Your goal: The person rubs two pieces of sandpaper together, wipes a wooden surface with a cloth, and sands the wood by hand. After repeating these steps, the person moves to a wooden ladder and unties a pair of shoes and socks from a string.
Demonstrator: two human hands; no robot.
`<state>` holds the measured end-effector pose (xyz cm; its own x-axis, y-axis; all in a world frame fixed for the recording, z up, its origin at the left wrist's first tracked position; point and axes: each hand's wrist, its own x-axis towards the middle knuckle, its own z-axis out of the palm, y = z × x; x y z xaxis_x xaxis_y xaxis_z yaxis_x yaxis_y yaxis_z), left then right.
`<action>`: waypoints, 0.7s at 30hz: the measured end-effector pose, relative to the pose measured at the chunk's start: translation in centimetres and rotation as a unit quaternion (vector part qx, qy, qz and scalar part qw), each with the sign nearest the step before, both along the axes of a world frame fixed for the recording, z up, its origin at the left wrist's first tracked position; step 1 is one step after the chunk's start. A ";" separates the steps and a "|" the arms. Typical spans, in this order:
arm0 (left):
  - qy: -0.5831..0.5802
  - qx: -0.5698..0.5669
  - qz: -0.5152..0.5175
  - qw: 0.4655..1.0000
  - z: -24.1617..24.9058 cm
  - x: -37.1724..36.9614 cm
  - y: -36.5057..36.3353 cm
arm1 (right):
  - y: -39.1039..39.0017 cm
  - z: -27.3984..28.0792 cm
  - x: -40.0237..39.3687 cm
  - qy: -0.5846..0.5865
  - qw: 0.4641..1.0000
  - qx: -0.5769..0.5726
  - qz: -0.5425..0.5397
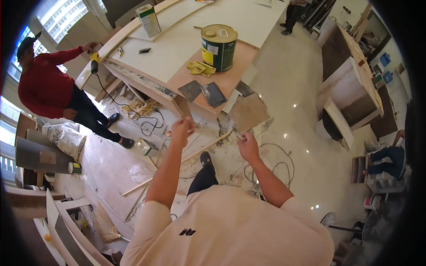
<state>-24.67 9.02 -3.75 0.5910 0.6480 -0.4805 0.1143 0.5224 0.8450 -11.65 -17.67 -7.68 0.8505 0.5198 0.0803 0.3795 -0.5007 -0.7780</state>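
My left hand (181,131) is raised in front of the table's near corner, its fingers curled in; what they hold, if anything, is too small to tell. Further right, my right hand (248,147) has its fingers pinched together around something small that I cannot make out. Neither hand touches the table. Above them, a large dark green can (226,55) with a yellowish lid stands on a brown board (244,51). A crumpled yellow cloth (200,68) lies beside the can. Dark sheets, perhaps sandpaper (214,94), lie at the board's near edge.
A person in a red top (49,84) stands at left, one hand by a yellow power tool (94,62) whose cord trails to the floor. A rectangular tin (148,21) stands on the table (177,31). Wood strips (206,147), cables (290,166) and a broom (106,226) lie on the floor.
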 end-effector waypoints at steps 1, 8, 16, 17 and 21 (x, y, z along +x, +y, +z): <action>-0.008 -0.016 0.024 1.000 -0.5 1.7 1.8 | 2.3 2.4 0.7 0.009 1.000 0.013 0.013; -0.002 -0.092 0.043 0.995 -2.4 8.8 7.3 | 14.1 5.8 6.8 -0.168 0.980 -0.051 0.094; -0.055 0.019 0.037 0.998 -0.7 4.2 9.7 | 16.9 4.4 9.4 -0.133 0.979 -0.132 0.077; -0.052 0.020 0.022 0.998 0.1 3.7 10.0 | 17.6 4.3 9.2 -0.101 0.988 -0.111 0.042; -0.029 0.047 -0.034 0.998 1.3 2.8 11.0 | 18.7 3.5 9.6 -0.036 0.998 -0.059 -0.010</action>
<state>-21.90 20.05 -2.46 0.6597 0.6466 -0.3831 0.0956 0.4334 0.8961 -2.04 0.99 -4.16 0.8552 0.5120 0.0800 0.4205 -0.5954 -0.6846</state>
